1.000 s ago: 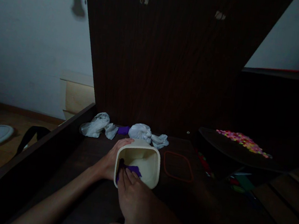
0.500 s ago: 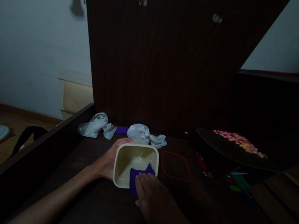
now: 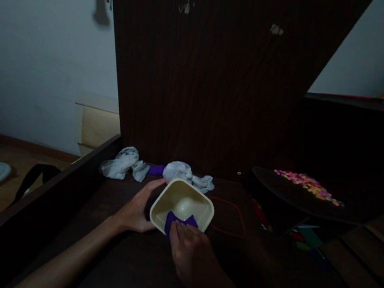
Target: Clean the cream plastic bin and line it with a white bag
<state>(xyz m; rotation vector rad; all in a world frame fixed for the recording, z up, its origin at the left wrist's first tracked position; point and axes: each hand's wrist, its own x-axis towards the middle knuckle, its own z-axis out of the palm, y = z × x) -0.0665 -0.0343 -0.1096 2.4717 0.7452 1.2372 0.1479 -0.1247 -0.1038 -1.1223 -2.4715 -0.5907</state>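
A cream square plastic container (image 3: 195, 200) is tilted so that its open mouth faces me. My left hand (image 3: 138, 210) grips it along the left side, some fingers hidden behind it. Bunched in the closed fingers of my right hand (image 3: 189, 247) is a purple cloth (image 3: 171, 218), which covers part of the container's near rim and inner wall. Just right of the container, a thin reddish-orange rounded-square frame (image 3: 239, 211), perhaps a lid edge, lies on the dark desk (image 3: 120, 257).
Crumpled white plastic bags (image 3: 122, 162) and a purple piece (image 3: 156, 170) lie along the back panel. On the right, a dark curved shelf (image 3: 288, 190) carries many small colourful pieces (image 3: 309, 184). A raised dark edge (image 3: 54, 192) bounds the desk's left side.
The container has turned in my left hand, its mouth now skewed like a diamond and shifted slightly right and up. My right hand and the cloth have moved slightly along the near rim.
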